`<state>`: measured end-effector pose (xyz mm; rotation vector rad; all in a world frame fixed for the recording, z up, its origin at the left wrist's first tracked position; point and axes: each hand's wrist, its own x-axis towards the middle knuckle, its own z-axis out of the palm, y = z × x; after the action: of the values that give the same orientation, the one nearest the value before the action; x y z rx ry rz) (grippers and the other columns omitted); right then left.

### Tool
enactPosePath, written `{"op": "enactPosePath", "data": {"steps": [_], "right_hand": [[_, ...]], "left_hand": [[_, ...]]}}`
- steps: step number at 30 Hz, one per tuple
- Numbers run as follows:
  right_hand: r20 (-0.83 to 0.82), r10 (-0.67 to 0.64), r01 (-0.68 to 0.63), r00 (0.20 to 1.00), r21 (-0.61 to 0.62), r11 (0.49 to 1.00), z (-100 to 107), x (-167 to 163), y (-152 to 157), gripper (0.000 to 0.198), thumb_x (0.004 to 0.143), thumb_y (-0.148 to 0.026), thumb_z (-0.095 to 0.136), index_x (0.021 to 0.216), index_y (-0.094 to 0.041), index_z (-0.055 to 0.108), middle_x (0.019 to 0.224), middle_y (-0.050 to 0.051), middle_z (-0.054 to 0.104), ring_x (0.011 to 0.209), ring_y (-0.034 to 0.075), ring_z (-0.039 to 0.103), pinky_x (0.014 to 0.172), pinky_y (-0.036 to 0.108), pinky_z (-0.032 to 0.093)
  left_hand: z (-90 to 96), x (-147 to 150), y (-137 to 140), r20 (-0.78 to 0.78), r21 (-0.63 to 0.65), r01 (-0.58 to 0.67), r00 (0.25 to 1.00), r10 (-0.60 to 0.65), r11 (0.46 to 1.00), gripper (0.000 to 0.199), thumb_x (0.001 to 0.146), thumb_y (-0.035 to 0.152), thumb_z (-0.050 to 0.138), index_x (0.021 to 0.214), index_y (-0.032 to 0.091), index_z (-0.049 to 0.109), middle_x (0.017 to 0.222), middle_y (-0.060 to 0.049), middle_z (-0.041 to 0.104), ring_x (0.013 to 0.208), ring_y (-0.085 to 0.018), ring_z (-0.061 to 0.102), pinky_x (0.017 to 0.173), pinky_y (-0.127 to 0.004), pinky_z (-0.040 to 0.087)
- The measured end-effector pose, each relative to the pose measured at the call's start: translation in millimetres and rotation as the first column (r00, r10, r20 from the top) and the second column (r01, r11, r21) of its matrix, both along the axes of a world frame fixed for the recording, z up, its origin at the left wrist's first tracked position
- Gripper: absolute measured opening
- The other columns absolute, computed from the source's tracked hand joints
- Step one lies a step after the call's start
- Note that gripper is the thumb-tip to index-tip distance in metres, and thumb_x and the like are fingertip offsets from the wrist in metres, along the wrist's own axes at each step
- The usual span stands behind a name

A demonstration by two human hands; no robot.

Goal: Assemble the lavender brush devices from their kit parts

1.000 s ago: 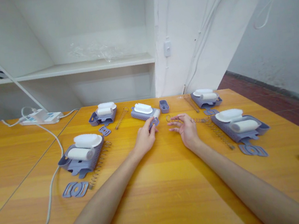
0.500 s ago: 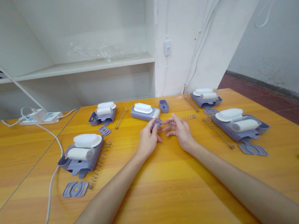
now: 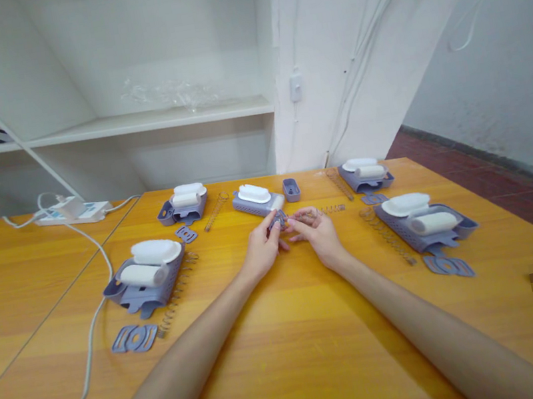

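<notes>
- Grips a small slotted plate [image 3: 280,218] with the left hand [image 3: 260,249], pinching thumb and fingers nearly together on it, just on the near side of the middle basket [image 3: 246,209] toward the far edge of the table [image 3: 291,357].
- Seems to pinch the left end of a wire coil [image 3: 333,209] with the right hand [image 3: 321,236], using thumb and bent fingers close beside the plate; leaves the rest of the coil stretching out to the right.
- Cannot tell, past the fingers, of any actual link between plate and coil; looks, as a judgement, partway into bringing the two together.
- Shows no plate or coil fitted to the middle basket, only a white dish [image 3: 254,193] and a white roll [image 3: 276,202] on top, with a small cup [image 3: 291,190] just apart to the right.
- Shows neither hand on the near-left basket [image 3: 176,273], near-right basket [image 3: 403,230], far-left basket [image 3: 201,210] or far-right basket [image 3: 351,182].
- Shows loose plates [image 3: 135,338] and loose coils [image 3: 177,296] lying near those four, judged as not yet joined and so left to do.
</notes>
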<state>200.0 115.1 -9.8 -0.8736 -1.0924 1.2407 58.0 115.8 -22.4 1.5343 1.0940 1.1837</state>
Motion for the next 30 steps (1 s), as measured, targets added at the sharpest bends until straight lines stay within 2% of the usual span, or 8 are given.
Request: {"op": "enactPosePath", "data": {"steps": [4, 10, 13, 16, 19, 22, 25, 30], "right_hand": [[-0.002, 0.012, -0.012, 1.000, -0.004, 1.000, 2.2, -0.2, -1.0, 0.039, 0.062, -0.034, 0.075, 0.088, -0.022, 0.049, 0.083, -0.001, 0.065, 0.067, 0.015, 0.066, 0.050, 0.025, 0.056], [0.032, -0.039, 0.039, 0.999, 0.008, 0.999, 0.5, -0.1, -0.5, 0.030, 0.063, -0.037, 0.074, 0.076, -0.019, 0.054, 0.072, -0.001, 0.064, 0.069, 0.016, 0.066, 0.052, 0.025, 0.056], [0.031, -0.043, 0.043, 0.999, -0.001, 0.999, 0.4, -0.1, -0.8, 0.034, 0.061, -0.036, 0.075, 0.082, -0.020, 0.055, 0.077, 0.000, 0.066, 0.070, 0.016, 0.066, 0.054, 0.026, 0.056], [0.058, -0.026, 0.026, 0.998, 0.007, 1.000, 1.6, -0.5, -1.9, 0.039, 0.062, -0.035, 0.074, 0.094, -0.021, 0.056, 0.084, 0.001, 0.068, 0.073, 0.016, 0.065, 0.056, 0.026, 0.055], [0.161, -0.021, 0.013, 0.987, 0.052, 0.999, 3.5, -0.6, -2.9, 0.030, 0.066, -0.034, 0.071, 0.089, -0.019, 0.061, 0.085, 0.003, 0.067, 0.072, 0.016, 0.063, 0.057, 0.027, 0.055], [0.242, -0.043, 0.019, 0.969, 0.102, 0.995, 6.2, -0.2, -4.1, 0.023, 0.068, -0.034, 0.069, 0.085, -0.018, 0.064, 0.083, 0.005, 0.067, 0.069, 0.015, 0.061, 0.057, 0.028, 0.054], [0.297, -0.102, 0.054, 0.950, 0.165, 0.985, 8.2, 0.1, -5.5, 0.021, 0.069, -0.033, 0.068, 0.083, -0.018, 0.065, 0.080, 0.004, 0.067, 0.067, 0.016, 0.061, 0.058, 0.028, 0.053], [0.329, -0.191, 0.115, 0.925, 0.237, 0.965, 5.7, -0.8, -6.3, 0.022, 0.070, -0.037, 0.067, 0.082, -0.019, 0.066, 0.080, 0.005, 0.067, 0.071, 0.017, 0.061, 0.060, 0.029, 0.052]], "left_hand": [[1.5, -0.2, -1.3, -0.005, -0.002, 0.001, 1.000, -0.001, 1.000, 0.057, 0.088, 0.044, 0.044, 0.136, 0.015, 0.036, 0.059, -0.003, 0.064, 0.043, -0.011, 0.056, 0.038, -0.018, 0.037], [4.0, 0.5, -3.3, 0.017, 0.003, 0.019, 1.000, -0.019, 1.000, 0.051, 0.087, 0.043, 0.044, 0.130, 0.017, 0.043, 0.064, -0.002, 0.064, 0.047, -0.012, 0.060, 0.038, -0.017, 0.036], [4.8, 0.8, -3.5, 0.040, -0.017, 0.019, 0.999, -0.018, 1.000, 0.046, 0.085, 0.041, 0.047, 0.125, 0.017, 0.044, 0.064, -0.001, 0.063, 0.044, -0.011, 0.059, 0.037, -0.016, 0.035], [4.9, 0.8, -3.3, 0.064, -0.040, 0.026, 0.998, -0.024, 0.999, 0.048, 0.083, 0.035, 0.049, 0.127, 0.017, 0.039, 0.059, 0.003, 0.060, 0.043, -0.011, 0.058, 0.038, -0.015, 0.036], [4.9, 0.8, -3.1, 0.072, -0.052, 0.059, 0.996, -0.055, 0.997, 0.058, 0.081, 0.025, 0.049, 0.135, 0.020, 0.028, 0.062, 0.004, 0.061, 0.046, -0.011, 0.060, 0.041, -0.015, 0.039], [5.5, 0.8, -3.3, 0.054, -0.061, 0.089, 0.995, -0.085, 0.994, 0.058, 0.080, 0.021, 0.047, 0.135, 0.022, 0.028, 0.067, 0.002, 0.064, 0.051, -0.012, 0.062, 0.044, -0.016, 0.041], [6.0, 0.9, -4.3, 0.063, -0.045, 0.091, 0.994, -0.088, 0.995, 0.048, 0.082, 0.026, 0.048, 0.127, 0.020, 0.034, 0.068, 0.000, 0.065, 0.054, -0.012, 0.063, 0.047, -0.017, 0.042], [5.4, 1.2, -4.8, 0.108, -0.037, 0.056, 0.993, -0.052, 0.998, 0.046, 0.083, 0.037, 0.051, 0.120, 0.020, 0.030, 0.065, 0.002, 0.063, 0.051, -0.011, 0.061, 0.046, -0.016, 0.041]]}}
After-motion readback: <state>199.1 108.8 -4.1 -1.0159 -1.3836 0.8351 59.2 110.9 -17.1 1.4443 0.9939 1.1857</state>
